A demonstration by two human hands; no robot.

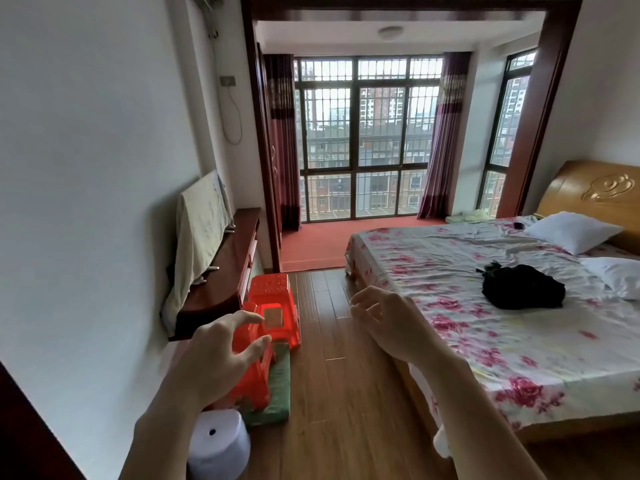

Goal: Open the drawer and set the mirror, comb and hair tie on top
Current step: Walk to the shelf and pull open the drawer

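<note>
We see both hands raised in front of us, empty. Left hand (218, 355) — fingers spread and loosely curled, holding nothing — hangs over the red plastic stools (273, 320) stacked on the wood floor (346, 393). Right hand (384, 320) is likewise unclenched, fingers bent, over the floor beside the bed (485, 306). We cannot find mirror, comb or hair tie anywhere. The dark wooden cabinet (239, 244) with drawers stands against the left wall, well ahead of the hands, a cloth-covered screen (201, 233) on its top. A white stool (221, 441) sits near our feet; a black bundle (523, 285) lies on the floral sheet.
</note>
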